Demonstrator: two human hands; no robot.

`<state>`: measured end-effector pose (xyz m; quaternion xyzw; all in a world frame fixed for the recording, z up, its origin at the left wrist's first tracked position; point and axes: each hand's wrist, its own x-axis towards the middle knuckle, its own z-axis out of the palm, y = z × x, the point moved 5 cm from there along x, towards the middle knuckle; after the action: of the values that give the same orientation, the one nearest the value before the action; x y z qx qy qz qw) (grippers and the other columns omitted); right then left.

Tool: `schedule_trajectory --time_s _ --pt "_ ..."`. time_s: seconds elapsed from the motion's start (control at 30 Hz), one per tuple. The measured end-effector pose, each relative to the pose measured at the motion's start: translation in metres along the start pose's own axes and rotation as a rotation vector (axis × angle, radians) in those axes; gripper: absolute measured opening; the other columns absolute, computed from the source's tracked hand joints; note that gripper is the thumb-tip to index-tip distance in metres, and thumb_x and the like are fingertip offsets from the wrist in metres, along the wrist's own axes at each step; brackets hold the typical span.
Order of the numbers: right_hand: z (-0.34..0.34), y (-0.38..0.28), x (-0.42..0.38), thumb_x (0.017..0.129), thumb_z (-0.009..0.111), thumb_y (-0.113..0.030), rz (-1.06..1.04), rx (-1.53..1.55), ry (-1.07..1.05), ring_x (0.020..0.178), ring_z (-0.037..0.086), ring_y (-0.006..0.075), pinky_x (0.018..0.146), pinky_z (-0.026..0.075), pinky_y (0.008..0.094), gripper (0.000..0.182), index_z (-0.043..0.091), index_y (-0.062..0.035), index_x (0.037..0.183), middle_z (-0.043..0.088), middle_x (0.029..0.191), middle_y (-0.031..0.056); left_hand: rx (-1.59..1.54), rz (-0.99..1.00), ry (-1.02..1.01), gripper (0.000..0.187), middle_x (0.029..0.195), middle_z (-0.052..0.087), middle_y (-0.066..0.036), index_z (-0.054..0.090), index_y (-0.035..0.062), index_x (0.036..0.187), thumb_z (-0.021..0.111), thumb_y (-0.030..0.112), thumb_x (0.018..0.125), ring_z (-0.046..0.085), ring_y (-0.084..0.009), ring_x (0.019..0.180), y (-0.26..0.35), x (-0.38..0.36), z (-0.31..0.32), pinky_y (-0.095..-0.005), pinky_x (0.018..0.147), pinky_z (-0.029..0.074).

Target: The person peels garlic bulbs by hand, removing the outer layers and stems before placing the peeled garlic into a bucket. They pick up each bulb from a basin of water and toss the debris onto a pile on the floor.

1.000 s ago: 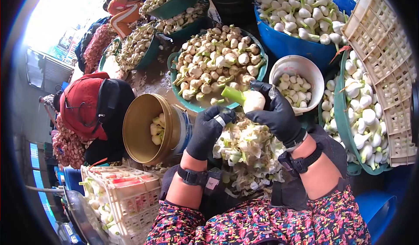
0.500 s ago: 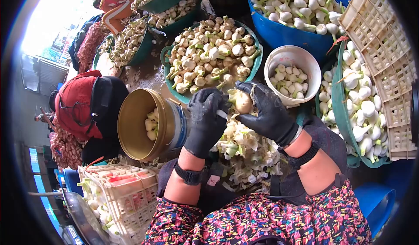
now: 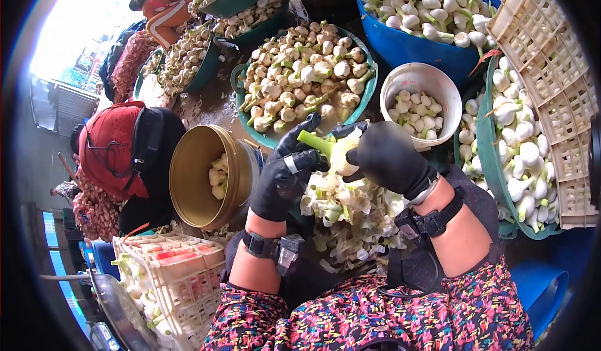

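A pale garlic bulb (image 3: 343,156) with a thick green stem is held between my hands, above a heap of papery peelings (image 3: 341,204) in front of me. My right hand (image 3: 393,162), in a black glove, grips the bulb from the right; a blurred patch covers part of it. My left hand (image 3: 285,179), also gloved in black, curls around the stem side, thumb below and forefinger above. Across its fingers runs a light strip, whose kind I cannot make out. The left fingertips behind the bulb are hidden.
A tilted tan bucket (image 3: 178,182) holds a few peeled bulbs; a white bucket (image 3: 391,76) holds several. Beyond stands a green tub (image 3: 241,91) of unpeeled garlic. A blue tub (image 3: 388,44), a plastic crate (image 3: 566,94) and a slatted basket (image 3: 181,288) stand around me.
The bulb has turned, so its green stem now points left and its whiter flesh shows. My left hand has rotated and opened its grip around the stem; the right hand moved slightly down.
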<state>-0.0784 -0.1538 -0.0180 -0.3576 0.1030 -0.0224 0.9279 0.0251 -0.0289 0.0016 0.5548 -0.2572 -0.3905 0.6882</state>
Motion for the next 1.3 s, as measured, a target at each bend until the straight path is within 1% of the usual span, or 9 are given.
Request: schedule_trajectory --time_s 0.23,0.4,0.53,0.67,0.73,0.97,1.13,1.23,1.3 --pt "-0.003 0.013 0.003 0.085 0.061 -0.016 0.053 0.156 0.030 0.084 0.062 0.0151 0.071 0.054 0.0293 0.027 0.055 -0.0017 0.107 0.061 0.095 0.0065 0.060 -0.058 0.055 0.034 0.096 0.061 -0.007 0.056 -0.0006 0.111 0.059 0.004 0.078 0.058 -0.0139 0.085 -0.001 0.001 0.003 -0.0254 0.073 0.047" --pt "0.024 -0.011 -0.016 0.078 0.058 -0.016 -0.818 -1.438 0.284 0.069 0.051 0.0380 0.062 0.041 0.0455 0.016 0.053 -0.0023 0.086 0.053 0.079 0.0191 0.146 0.083 0.105 0.027 0.086 0.061 -0.006 0.058 -0.0028 0.104 0.057 0.007 0.080 0.057 -0.0128 0.072 -0.004 0.005 -0.013 -0.0249 0.066 0.046" --pt "0.003 0.048 -0.004 0.077 0.051 -0.013 -0.108 -1.830 -0.124 0.078 0.060 0.0350 0.067 0.047 0.0452 0.013 0.056 -0.0054 0.086 0.060 0.082 0.0183 0.722 0.261 0.173 0.030 0.086 0.060 -0.009 0.055 -0.0047 0.109 0.056 0.013 0.084 0.057 -0.0154 0.072 0.015 0.002 -0.029 -0.0273 0.067 0.047" --pt "-0.029 0.024 0.003 0.072 0.049 -0.005 -0.021 -1.755 0.258 0.081 0.061 0.0359 0.071 0.048 0.0437 0.020 0.056 -0.0043 0.091 0.062 0.084 0.0218 -0.140 0.126 0.224 0.031 0.086 0.060 -0.009 0.055 -0.0049 0.109 0.057 0.015 0.085 0.058 -0.0153 0.071 0.008 -0.001 -0.031 -0.0273 0.066 0.049" --pt "-0.029 0.019 0.004 0.071 0.051 -0.002 -0.046 -1.600 0.201 0.089 0.061 0.0309 0.077 0.048 0.0393 0.033 0.056 -0.0030 0.104 0.062 0.090 0.0239 0.765 0.349 0.232 0.030 0.087 0.060 -0.009 0.055 -0.0048 0.109 0.057 0.013 0.085 0.059 -0.0152 0.071 0.022 -0.004 -0.027 -0.0282 0.065 0.051" --pt "0.014 0.001 0.005 0.077 0.063 -0.007 -0.249 -0.375 0.030 0.098 0.056 0.0183 0.088 0.045 0.0310 0.057 0.040 -0.0031 0.129 0.054 0.113 0.0105 0.947 0.503 0.134 0.028 0.089 0.062 -0.009 0.055 -0.0041 0.108 0.057 0.008 0.084 0.060 -0.0159 0.069 0.019 -0.005 -0.003 -0.0299 0.062 0.051" --pt "-0.008 0.006 0.007 0.080 0.061 -0.007 -0.092 0.024 0.110 0.089 0.060 0.0191 0.074 0.055 0.0323 0.051 0.039 -0.0016 0.125 0.056 0.103 0.0100 -0.035 -0.041 0.064 0.028 0.093 0.063 -0.011 0.057 -0.0041 0.108 0.060 0.006 0.081 0.062 -0.0190 0.074 -0.011 0.001 -0.004 -0.0311 0.067 0.051" --pt "-0.014 -0.006 0.003 0.083 0.061 -0.016 -0.088 0.068 0.133 0.078 0.062 0.0155 0.067 0.054 0.0275 0.035 0.050 -0.0022 0.113 0.061 0.090 0.0073 1.281 0.094 -0.114 0.018 0.097 0.064 -0.008 0.065 0.0000 0.098 0.059 0.008 0.083 0.063 -0.0157 0.086 -0.034 0.002 -0.003 -0.0263 0.077 0.049" --pt "-0.018 -0.006 0.000 0.085 0.059 -0.018 -0.046 0.113 0.086 0.082 0.063 0.0195 0.069 0.055 0.0306 0.035 0.049 -0.0007 0.114 0.061 0.095 0.0100 0.940 0.006 -0.039 0.020 0.097 0.064 -0.008 0.064 -0.0002 0.101 0.060 0.006 0.082 0.062 -0.0148 0.086 -0.023 0.001 -0.002 -0.0262 0.077 0.049"
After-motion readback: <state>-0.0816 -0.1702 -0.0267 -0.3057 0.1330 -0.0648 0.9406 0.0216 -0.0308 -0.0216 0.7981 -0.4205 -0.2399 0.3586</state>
